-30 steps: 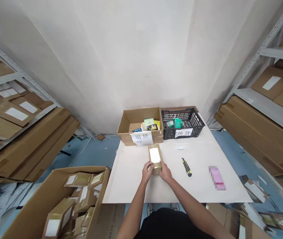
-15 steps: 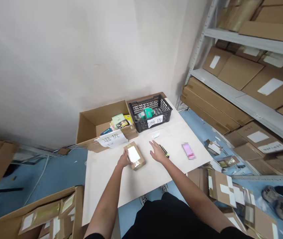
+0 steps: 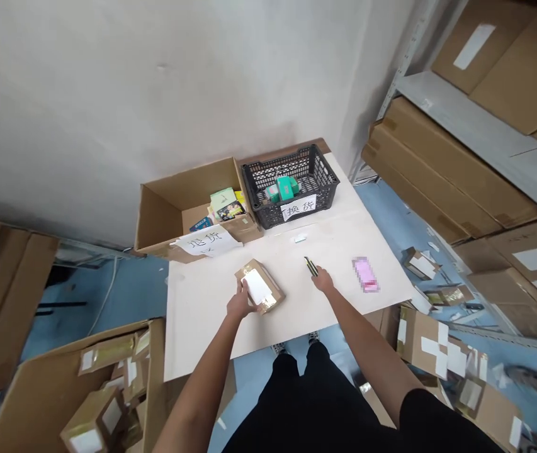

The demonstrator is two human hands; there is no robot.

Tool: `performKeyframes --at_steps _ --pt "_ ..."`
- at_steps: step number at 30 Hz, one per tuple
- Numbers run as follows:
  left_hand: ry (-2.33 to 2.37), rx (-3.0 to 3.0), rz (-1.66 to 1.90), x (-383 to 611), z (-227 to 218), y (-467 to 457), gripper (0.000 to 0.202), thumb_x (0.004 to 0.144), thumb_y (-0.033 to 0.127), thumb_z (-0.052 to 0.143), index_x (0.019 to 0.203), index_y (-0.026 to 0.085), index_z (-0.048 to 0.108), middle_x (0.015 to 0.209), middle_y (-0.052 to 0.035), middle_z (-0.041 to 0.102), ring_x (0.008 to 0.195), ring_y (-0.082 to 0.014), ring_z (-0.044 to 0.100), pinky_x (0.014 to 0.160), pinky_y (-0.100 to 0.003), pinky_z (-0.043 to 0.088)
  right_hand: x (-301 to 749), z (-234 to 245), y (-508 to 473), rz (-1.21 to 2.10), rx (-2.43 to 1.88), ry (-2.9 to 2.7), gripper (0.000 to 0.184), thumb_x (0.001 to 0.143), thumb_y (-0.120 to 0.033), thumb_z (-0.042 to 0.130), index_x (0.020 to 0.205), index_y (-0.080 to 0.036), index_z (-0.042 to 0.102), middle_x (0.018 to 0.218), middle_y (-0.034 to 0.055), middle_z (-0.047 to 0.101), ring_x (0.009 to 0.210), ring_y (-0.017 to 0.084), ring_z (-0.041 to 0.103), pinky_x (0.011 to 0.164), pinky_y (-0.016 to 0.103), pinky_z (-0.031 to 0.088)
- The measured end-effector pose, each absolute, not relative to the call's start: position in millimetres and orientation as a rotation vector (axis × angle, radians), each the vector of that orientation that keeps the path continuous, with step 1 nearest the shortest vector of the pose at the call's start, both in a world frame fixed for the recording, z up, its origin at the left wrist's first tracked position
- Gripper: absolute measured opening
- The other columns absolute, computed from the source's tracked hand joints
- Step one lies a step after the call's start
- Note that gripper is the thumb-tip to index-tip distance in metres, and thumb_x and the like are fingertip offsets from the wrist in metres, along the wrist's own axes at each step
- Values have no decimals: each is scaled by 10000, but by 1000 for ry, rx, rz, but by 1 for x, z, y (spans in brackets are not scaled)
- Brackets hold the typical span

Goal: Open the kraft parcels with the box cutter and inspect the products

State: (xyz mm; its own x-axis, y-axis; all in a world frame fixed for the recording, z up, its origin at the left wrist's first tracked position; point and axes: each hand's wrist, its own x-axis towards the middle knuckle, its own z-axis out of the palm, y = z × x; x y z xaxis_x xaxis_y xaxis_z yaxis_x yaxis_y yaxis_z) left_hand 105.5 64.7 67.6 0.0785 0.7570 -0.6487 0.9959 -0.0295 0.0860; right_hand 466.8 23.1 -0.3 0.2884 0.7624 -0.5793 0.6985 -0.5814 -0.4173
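Observation:
A small brown parcel [image 3: 263, 284] with a white label lies on the white table [image 3: 202, 327]. My left hand [image 3: 240, 303] rests against its near left side, fingers curled on its edge. My right hand [image 3: 322, 279] is closed on the near end of a black and yellow utility knife [image 3: 310, 265], which lies to the right of the parcel. A pink item [image 3: 365, 274] lies further right on the table.
At the table's back stand an open cardboard box [image 3: 155, 217] with a paper sign and small goods, and a black plastic basket [image 3: 291, 170] with green boxes. A big carton of parcels [image 3: 93, 390] sits lower left. Shelves with flat cartons [image 3: 442, 163] stand right.
Both hands were on the parcel; my right hand left it, moved right and closed on the knife. The view swung right and the left hand stayed at the parcel.

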Motion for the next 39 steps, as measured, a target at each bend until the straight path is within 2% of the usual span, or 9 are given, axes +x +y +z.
performKeyframes --at_steps 3,7,10,12,16,20,27,33,39 --pt "1747 1786 -607 109 70 63 1411 651 520 894 1697 254 -15 1759 -209 -105 1295 -378 649 876 -376 589 459 -21 21 1109 -2513 -1339 623 981 -265 575 1572 -164 405 1407 213 595 1297 299 598 1036 384 459" --pt "1743 1704 -583 112 70 61 1439 636 503 907 1696 283 -42 1748 -210 -156 1229 -370 687 846 -385 590 447 -24 29 1267 -2499 -1323 429 996 -239 549 1407 -119 532 1210 197 705 1083 277 713 892 330 502" --pt "1737 1695 -547 112 68 59 1461 629 512 919 1691 305 -62 1741 -219 -176 1218 -377 690 854 -406 588 420 0 41 1354 -2298 -1333 412 1055 -273 436 1442 -133 468 1112 130 744 841 204 746 791 283 521" --pt "1730 1689 -521 113 66 57 1461 630 512 921 1690 317 -67 1743 -214 -175 1214 -376 691 865 -416 590 390 25 48 1346 -2069 -1393 467 1079 -320 370 1521 -169 373 1132 94 747 778 186 735 769 279 534" --pt "1738 1669 -471 116 63 57 1450 618 493 922 1694 319 -34 1751 -201 -157 1224 -385 683 899 -433 589 318 73 59 1201 -1836 -1711 595 1067 -340 413 1632 -232 258 1233 100 739 1004 249 721 858 313 522" --pt "1718 1652 -392 118 61 55 1459 584 479 939 1700 315 14 1760 -191 -126 1245 -410 668 910 -451 584 267 94 71 1208 -1943 -1903 569 1066 -277 409 1626 -265 310 1325 94 713 1090 260 704 878 319 496" --pt "1697 1630 -175 112 55 52 1451 518 524 965 1694 334 138 1777 -151 -49 1286 -452 627 974 -498 558 255 100 71 1105 -2144 -2139 658 1001 -241 504 1633 -251 323 1253 136 733 1127 300 699 886 347 480" --pt "1690 1640 -112 108 53 51 1428 477 503 976 1677 348 218 1782 -133 27 1307 -476 593 997 -525 534 258 113 55 1101 -2217 -2202 716 918 -167 556 1600 -245 355 1180 131 751 1069 290 718 804 326 471" --pt "1704 1748 -219 112 56 55 1399 507 563 946 1677 351 208 1784 -126 38 1279 -452 609 996 -499 538 270 128 15 1155 -2246 -2158 647 884 -254 640 1506 -240 464 1191 142 745 1070 324 710 790 340 458"
